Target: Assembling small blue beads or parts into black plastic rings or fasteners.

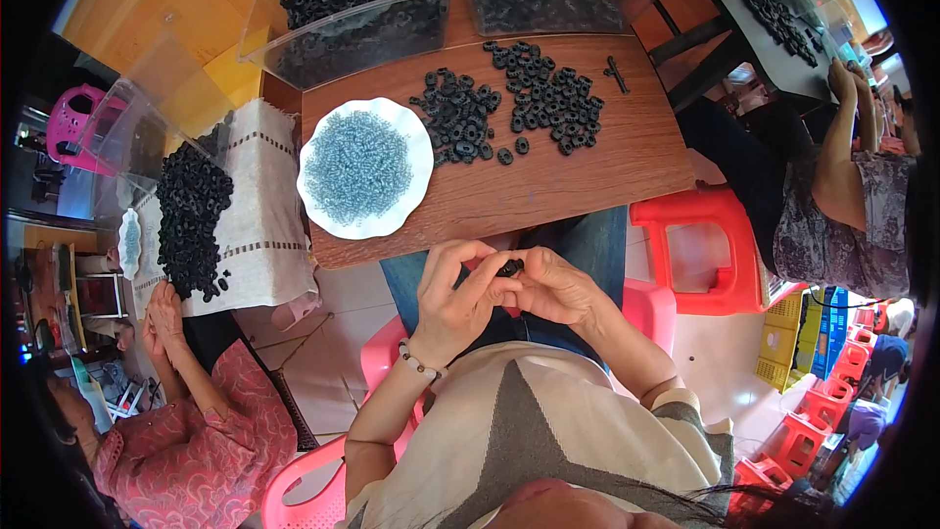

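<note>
1. Left of frame: heap of black rings (194, 216) on a white cloth (269, 201); a co-worker's hands (164, 321) at its near edge.
2. Left of centre: scalloped white plate (423, 159) on the brown bench (641, 162), filled with pale blue-grey beads (357, 167).
3. Upper middle: two clear tubs (348, 14) of black pieces, side by side beyond the bench.
4. Right of plate, first pile of black rings (453, 116), close to the rim.
5. Centre, below the bench edge: left hand (458, 296), beaded bracelet (419, 362) at the wrist. Thumb and forefinger pinch the small black piece (509, 267) from its left; other fingers bent.
6. Piece sits between the two sets of fingertips, partly covered; its exact shape cannot be made out.
7. Right hand (560, 286): fingers grasp the same piece from its right, thumb below.
8. Upper right of centre: second pile of black rings (556, 108); beyond it, a slim dark object (616, 75) alone.
9. Farther right: red stool (700, 206) on the floor.
</note>
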Available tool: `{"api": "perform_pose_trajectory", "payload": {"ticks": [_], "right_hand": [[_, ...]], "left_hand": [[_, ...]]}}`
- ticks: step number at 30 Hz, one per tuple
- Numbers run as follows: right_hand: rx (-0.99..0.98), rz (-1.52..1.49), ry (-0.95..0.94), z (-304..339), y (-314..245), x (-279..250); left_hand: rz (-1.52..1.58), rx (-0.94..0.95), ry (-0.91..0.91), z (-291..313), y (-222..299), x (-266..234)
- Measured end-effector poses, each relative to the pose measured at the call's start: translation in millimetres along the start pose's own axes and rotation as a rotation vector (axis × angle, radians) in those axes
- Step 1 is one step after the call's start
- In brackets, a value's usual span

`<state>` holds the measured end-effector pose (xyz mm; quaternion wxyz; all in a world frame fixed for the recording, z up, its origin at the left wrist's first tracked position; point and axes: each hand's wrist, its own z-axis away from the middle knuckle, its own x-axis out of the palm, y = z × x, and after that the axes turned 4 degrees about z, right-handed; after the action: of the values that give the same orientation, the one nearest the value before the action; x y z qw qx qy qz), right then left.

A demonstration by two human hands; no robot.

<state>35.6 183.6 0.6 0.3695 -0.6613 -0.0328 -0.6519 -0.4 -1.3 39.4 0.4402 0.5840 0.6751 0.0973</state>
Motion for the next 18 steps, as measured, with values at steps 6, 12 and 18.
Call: {"api": "perform_pose_trajectory", "payload": {"ticks": [6,12,18], "right_hand": [[0.004,0.042,0.198,-2,-11,15],[-0.112,0.354,0.301,6,-23,1],[-0.129,0.642,0.356,6,-32,9]], "left_hand": [[-0.004,-0.015,0.060,-2,-4,-2],[0.005,-0.031,0.053,1,-6,3],[0.001,-0.025,0.046,3,-7,5]]}}
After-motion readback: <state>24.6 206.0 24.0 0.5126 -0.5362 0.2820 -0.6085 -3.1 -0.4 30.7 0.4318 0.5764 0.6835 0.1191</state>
